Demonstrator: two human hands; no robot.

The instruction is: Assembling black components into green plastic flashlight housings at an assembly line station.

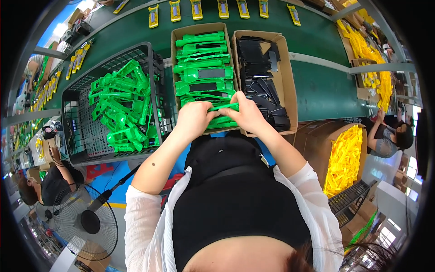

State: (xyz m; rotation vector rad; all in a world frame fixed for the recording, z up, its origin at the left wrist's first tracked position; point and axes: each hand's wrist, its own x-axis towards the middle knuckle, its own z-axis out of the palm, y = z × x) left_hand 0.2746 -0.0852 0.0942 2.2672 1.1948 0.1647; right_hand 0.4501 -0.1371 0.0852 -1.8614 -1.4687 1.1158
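Between my two hands is a slim green plastic part (223, 107), held over the near end of a cardboard box (175, 68). My left hand (195, 118) pinches its left end, and my right hand (247, 112) grips its right end. Beneath them, the box holds green plastic parts (205, 74) in a row, several with black strips set into them. Close by my right hand stands a second cardboard box (286, 77) with flat black plastic strips (253, 59), stacked at the far end and loose nearer me. My fingers hide part of the held piece.
A black plastic crate (108, 158) of loose green parts (124, 106) stands left. Yellow packaged items (222, 9) line the green table (312, 90). At right is a carton of yellow parts (344, 158); a fan (90, 222) is lower left. Other people work at both sides.
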